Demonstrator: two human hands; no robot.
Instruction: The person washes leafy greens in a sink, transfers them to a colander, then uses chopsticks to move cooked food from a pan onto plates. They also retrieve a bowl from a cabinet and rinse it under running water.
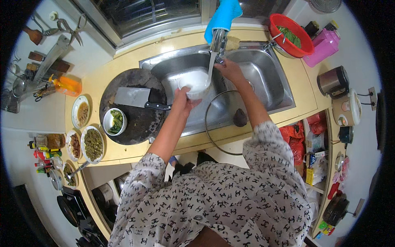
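Observation:
My left hand [184, 100] holds a white bowl [193, 85] over the left basin of the steel sink [169, 58]. Water runs into the bowl from the metal faucet [219, 38], which has a blue cloth [224, 15] draped on it. My right hand [230, 71] is raised just below and right of the faucet head, by a small dark part [219, 59]; whether the fingers grip it is not plain. Left of the sink, a cleaver [132, 96] lies on a round, dark chopping board [135, 123], beside a white bowl of cut green vegetables [115, 121].
Several plates of food, among them an oval dish [93, 145], stand at the left. An orange bottle [69, 85] is behind them. A red basket of greens [291, 35], a pink jug [322, 48] and a kettle [333, 81] stand right. A glass lid [225, 123] leans at the sink's front.

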